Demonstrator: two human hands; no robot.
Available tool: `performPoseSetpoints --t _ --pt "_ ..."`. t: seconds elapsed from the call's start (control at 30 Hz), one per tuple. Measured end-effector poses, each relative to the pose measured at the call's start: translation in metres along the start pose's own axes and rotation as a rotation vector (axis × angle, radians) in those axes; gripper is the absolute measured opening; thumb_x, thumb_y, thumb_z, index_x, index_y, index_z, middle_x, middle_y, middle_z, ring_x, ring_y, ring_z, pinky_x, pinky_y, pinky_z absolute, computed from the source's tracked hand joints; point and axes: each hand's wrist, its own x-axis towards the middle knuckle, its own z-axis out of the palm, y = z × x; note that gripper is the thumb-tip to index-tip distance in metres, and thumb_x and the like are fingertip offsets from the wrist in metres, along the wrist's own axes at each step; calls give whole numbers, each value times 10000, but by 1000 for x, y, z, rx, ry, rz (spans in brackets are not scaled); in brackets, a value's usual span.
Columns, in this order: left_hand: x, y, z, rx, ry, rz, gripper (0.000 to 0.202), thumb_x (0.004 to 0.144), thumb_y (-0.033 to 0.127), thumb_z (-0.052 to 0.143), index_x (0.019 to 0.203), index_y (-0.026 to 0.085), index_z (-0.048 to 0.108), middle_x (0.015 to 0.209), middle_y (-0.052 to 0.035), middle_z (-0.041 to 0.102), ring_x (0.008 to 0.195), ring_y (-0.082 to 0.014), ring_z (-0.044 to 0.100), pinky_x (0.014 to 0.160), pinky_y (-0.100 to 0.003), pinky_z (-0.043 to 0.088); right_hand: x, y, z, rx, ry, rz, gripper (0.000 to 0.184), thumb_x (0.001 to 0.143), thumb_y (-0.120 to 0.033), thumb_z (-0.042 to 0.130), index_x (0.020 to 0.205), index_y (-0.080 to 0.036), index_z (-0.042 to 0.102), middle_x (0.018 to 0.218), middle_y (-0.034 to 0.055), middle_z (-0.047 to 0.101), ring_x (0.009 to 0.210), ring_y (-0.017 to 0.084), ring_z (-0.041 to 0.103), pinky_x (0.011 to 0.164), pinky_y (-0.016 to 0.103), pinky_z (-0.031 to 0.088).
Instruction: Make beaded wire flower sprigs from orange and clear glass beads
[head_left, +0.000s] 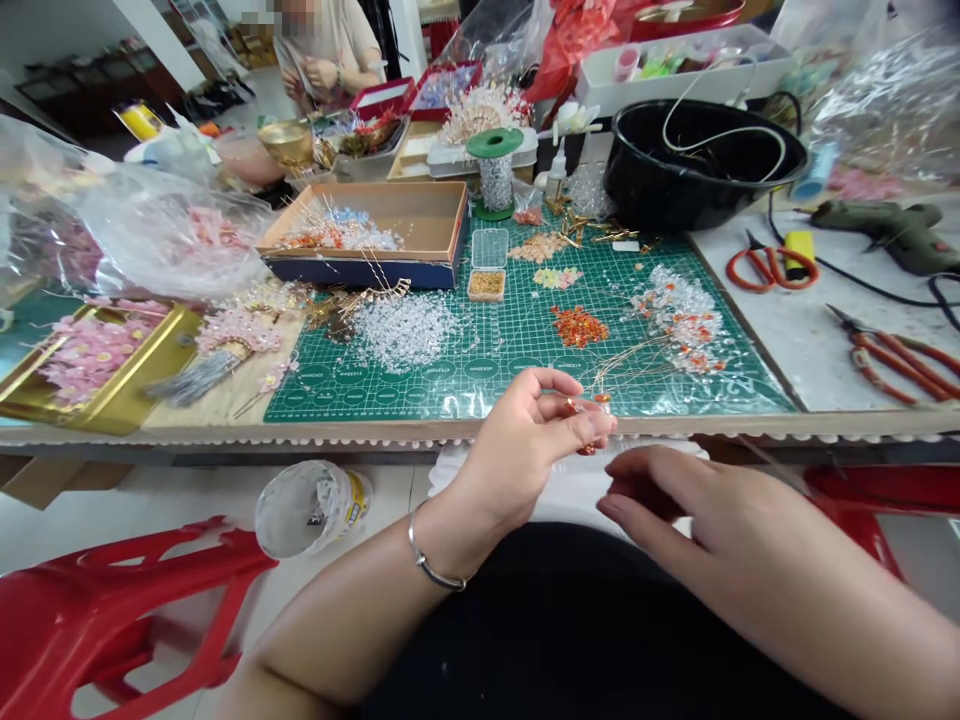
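My left hand, wearing a silver bangle, pinches a small orange beaded wire piece between thumb and fingers, just over the table's front edge. My right hand hangs just below and to the right of it, fingers loosely curved and close to the beads. Whether those fingers hold a fine wire is hidden. Beyond both hands, a green cutting mat carries a heap of clear beads, loose orange beads and wired bead sprays.
Orange-handled pliers, scissors and a glue gun lie to the right. A black bowl and a cardboard box stand behind the mat. A co-worker sits opposite. A red chair stands at lower left.
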Motion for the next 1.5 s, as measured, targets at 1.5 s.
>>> performPoseSetpoints --t 1.5 --pt "-6 -7 9 -168 98 91 310 748 115 799 949 194 577 784 35 685 779 -89 644 789 -233 478 34 -10 16 1092 -85 301 269 964 -468 523 847 -226 517 637 -67 466 522 110 455 492 252 407"
